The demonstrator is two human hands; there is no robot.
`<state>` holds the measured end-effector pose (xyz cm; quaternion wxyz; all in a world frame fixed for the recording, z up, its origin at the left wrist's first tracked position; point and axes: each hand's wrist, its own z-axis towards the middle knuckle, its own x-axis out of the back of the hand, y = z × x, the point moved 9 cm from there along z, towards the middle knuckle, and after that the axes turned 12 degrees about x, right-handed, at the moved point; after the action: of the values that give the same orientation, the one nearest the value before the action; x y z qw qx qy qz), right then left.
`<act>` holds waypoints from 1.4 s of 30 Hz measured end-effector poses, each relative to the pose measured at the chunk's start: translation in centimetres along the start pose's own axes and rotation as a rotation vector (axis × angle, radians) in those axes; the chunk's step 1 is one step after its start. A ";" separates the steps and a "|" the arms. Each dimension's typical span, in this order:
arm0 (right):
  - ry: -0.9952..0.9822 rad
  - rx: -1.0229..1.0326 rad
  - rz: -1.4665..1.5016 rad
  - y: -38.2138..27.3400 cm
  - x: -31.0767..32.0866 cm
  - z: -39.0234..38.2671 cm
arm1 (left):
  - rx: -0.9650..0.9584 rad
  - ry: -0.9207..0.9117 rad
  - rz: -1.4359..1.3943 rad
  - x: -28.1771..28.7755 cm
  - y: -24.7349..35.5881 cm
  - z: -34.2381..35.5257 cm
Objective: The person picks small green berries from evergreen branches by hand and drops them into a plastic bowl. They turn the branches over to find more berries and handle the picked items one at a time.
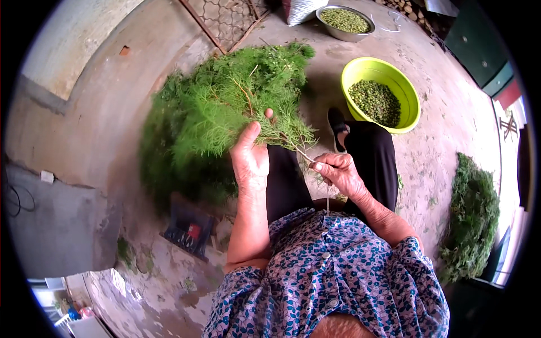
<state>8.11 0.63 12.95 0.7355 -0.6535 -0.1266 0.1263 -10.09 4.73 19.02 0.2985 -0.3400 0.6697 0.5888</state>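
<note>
My right hand (340, 176) is closed on the bare lower stem of a feathery green branch (284, 135), pinching it between thumb and fingers. The branch slants up and left from there. My left hand (252, 152) is at its leafy part, thumb raised and apart from one visible fingertip; foliage hides the other fingers. Beyond and left of that hand spreads a big heap of cut green branches (225, 76), blurred along its near left side. Ahead on the right, a yellow-green plastic tub (410, 93) holds many small green berries (375, 103).
A metal basin (344, 35) of similar berries stands at the far side beside a white sack (304, 11). Another pile of green branches (470, 219) lies at the right. A dark crate (189, 228) sits at the lower left. A rusty metal frame (217, 34) lies beyond the heap.
</note>
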 end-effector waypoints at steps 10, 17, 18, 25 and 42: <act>0.022 0.101 0.135 0.9 1.1 -0.5 | -0.184 0.028 0.297 0.2 -0.1 -1.6; 0.118 0.061 0.247 1.6 4.7 -2.7 | -0.105 0.019 0.425 -1.8 -3.6 -0.8; 0.145 0.027 0.283 2.2 5.0 -3.0 | -0.079 0.021 0.477 -1.5 -4.2 -0.4; 0.441 -0.177 0.424 4.7 8.9 -4.9 | 0.084 0.001 0.628 -0.5 -8.3 2.3; -0.491 1.083 0.400 -23.1 -16.2 -2.0 | 0.178 -0.799 2.126 2.4 -26.1 1.5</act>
<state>-5.92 -9.55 35.29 0.8739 -0.1510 -0.0852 0.4541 9.53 4.05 1.62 -0.1367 0.6340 0.5154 0.5602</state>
